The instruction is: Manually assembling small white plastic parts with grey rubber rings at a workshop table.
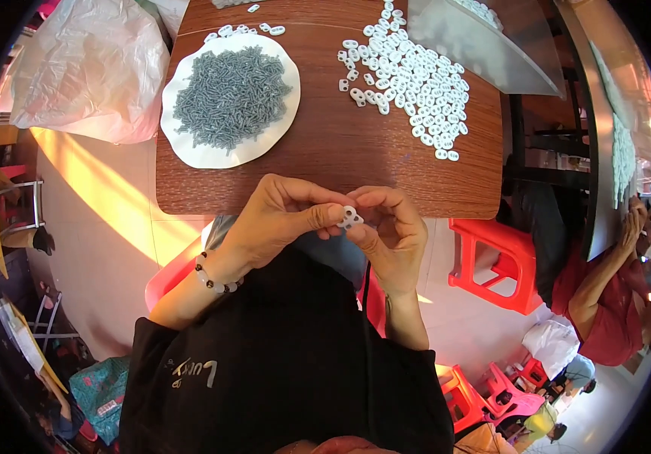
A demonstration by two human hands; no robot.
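Observation:
Just off the table's near edge, a small white plastic piece with round dark holes (349, 218) is held up between both hands. My left hand (284, 216) pinches its left side between thumb and forefinger. From the right, my right hand (395, 236) closes thumb and fingertips on the same piece. Beyond them lies a heap of small grey screw-like pins (231, 97) on a white wavy-rimmed plate (181, 153). Many loose white oval two-holed pieces (420, 94) are spread over the right part of the table.
The brown wooden table (325, 151) ends just beyond my hands. A translucent bag (484, 49) covers its far right corner. A big plastic bag (91, 72) stands at the left. A red stool (495, 265) is at the right, near a person in a red shirt (605, 314).

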